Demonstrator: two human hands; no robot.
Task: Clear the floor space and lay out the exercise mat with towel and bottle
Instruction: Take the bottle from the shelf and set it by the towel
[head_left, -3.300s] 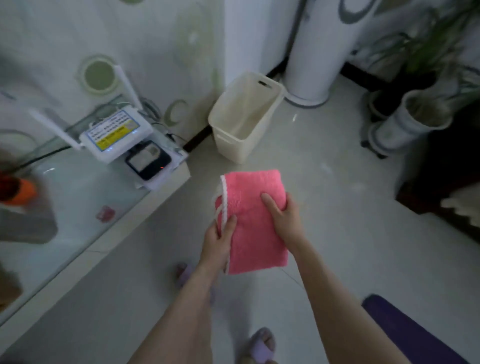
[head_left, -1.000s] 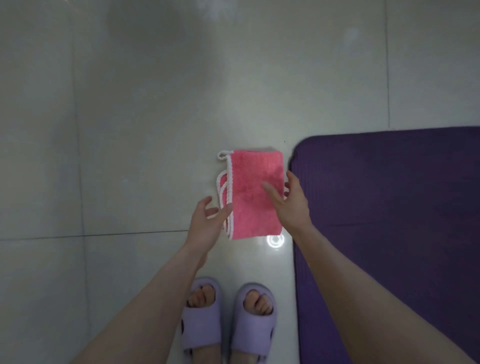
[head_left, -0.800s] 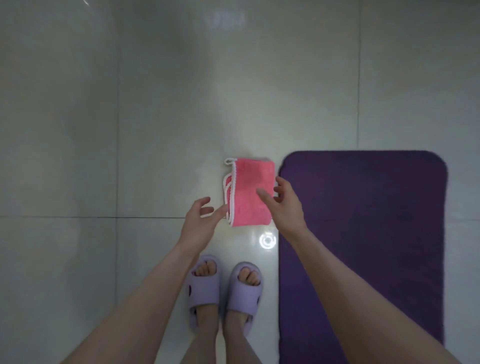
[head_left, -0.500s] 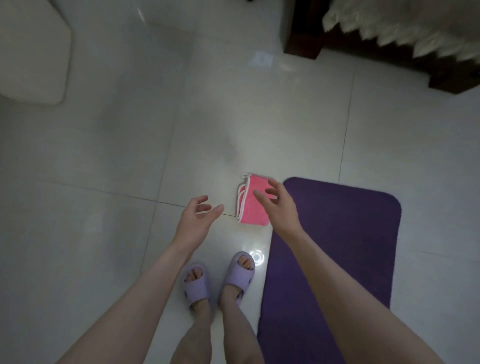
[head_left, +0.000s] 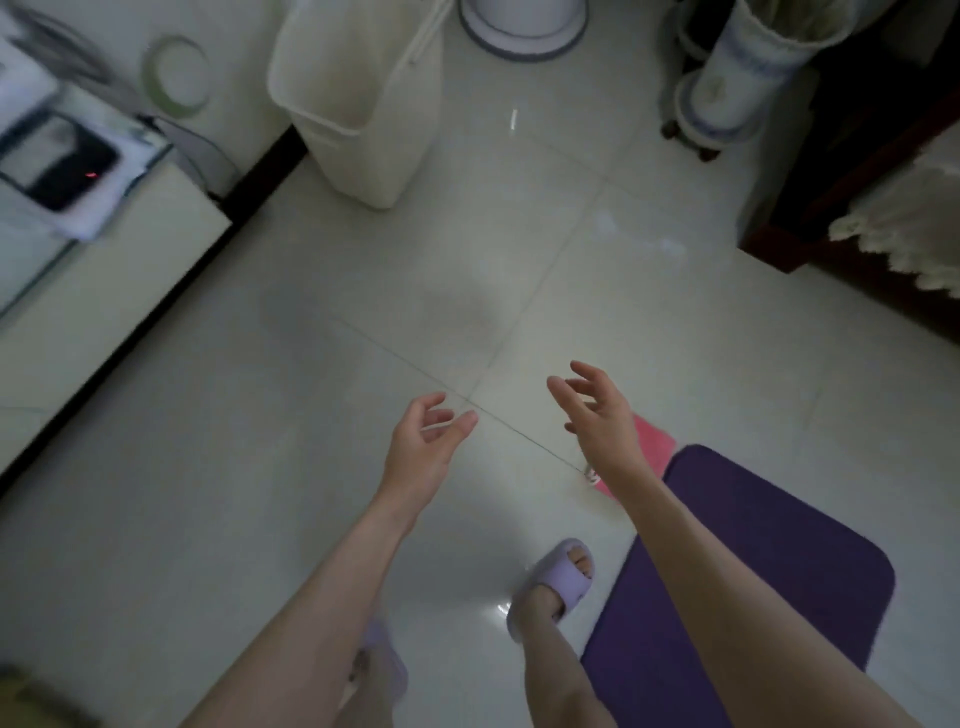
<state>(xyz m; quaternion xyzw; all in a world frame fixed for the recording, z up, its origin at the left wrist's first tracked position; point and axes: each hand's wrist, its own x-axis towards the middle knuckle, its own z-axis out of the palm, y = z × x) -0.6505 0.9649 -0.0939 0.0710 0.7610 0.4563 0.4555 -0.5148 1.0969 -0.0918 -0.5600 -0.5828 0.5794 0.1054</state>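
Pink towel (head_left: 655, 446) down on the tile at lower right, touching the purple mat (head_left: 779, 561) corner; towel step looks done.
We hold both hands empty mid-frame, left hand (head_left: 423, 449) and right hand (head_left: 597, 415) with fingers spread loose. No bottle in view; we judge fetching it comes next.

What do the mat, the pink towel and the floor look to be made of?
Purple mat: likely foam or rubber, matte, no glare, rounded corners. Pink towel: soft terry-like cloth, fuzzy and dull, mostly hidden behind the right hand. Floor: glazed tile, glossy, showing reflections and thin grout lines.
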